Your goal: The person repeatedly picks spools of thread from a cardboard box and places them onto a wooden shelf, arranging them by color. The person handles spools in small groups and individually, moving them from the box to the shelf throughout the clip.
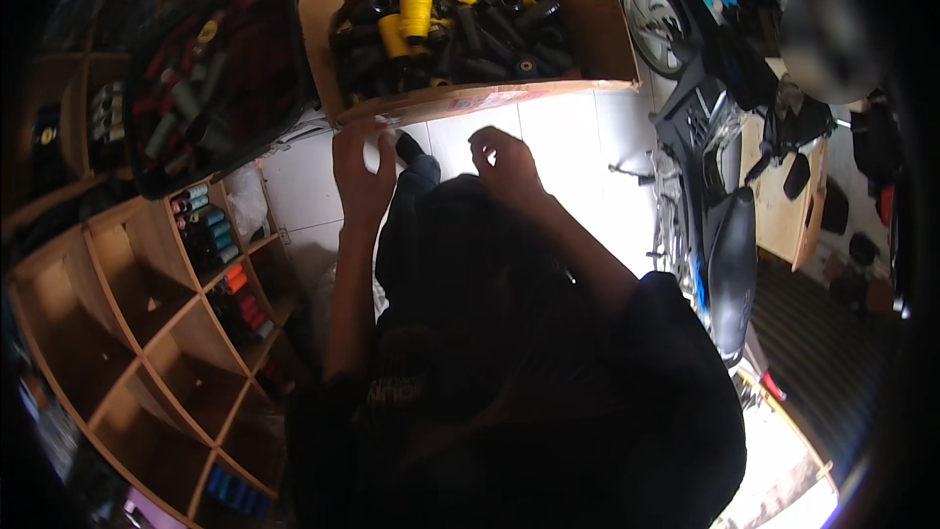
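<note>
Just in front of a cardboard box, both of my hands are raised over the tiled floor. The box holds many dark thread cones and several yellow thread cones. My left hand is close to the box's near left edge, its thumb apart from its curved fingers, with no object visible between them. To its right, my right hand has its fingers curled in toward the thumb around a small bright gap. Whatever it may be pinching is too small to make out.
A dark bin of red and grey-green cones stands at the left, above a wooden cubby shelf with some coloured spools. A parked motorcycle lines the right side. A wooden panel is beyond it.
</note>
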{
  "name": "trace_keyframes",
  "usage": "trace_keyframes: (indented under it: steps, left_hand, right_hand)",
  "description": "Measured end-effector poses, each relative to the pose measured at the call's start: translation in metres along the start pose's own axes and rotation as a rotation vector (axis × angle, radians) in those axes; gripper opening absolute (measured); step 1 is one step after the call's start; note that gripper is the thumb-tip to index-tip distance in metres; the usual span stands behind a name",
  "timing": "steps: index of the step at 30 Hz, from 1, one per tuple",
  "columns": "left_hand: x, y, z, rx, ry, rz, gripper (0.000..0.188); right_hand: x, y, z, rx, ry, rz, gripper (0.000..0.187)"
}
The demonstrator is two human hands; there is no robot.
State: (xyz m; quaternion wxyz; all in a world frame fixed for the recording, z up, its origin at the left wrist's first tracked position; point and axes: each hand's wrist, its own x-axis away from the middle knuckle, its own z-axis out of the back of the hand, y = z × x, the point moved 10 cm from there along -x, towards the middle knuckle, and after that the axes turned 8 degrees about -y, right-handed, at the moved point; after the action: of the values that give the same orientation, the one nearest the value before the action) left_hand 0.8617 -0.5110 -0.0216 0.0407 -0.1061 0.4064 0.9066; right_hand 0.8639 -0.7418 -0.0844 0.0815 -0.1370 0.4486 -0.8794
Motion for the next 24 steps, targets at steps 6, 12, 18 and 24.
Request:
trace_keyframes:
  steps: [6, 12, 18, 24]
  left_hand:
    - [-0.063, -0.045, -0.058, -0.195, -0.367, -0.073, 0.018]
    - [-0.066, -0.052, -0.061, -0.135, -0.378, 0.029, 0.027]
    - [-0.074, -0.049, -0.064, -0.261, -0.416, 0.049, 0.025]
    - [-0.063, -0.041, -0.068, -0.399, -0.51, -0.098, 0.038]
  right_hand:
    - [-0.036, -0.037, 0.038, 0.139, 0.202, 0.046, 0.014]
    - [-0.078, -0.036, 0.022, 0.532, 0.256, 0.121, 0.015]
    - [-0.105, -0.027, -0.004, 0.621, -0.066, 0.067, 0.024]
    - [-0.13, 0.007, -0.003, 0.31, -0.349, -0.035, 0.029]
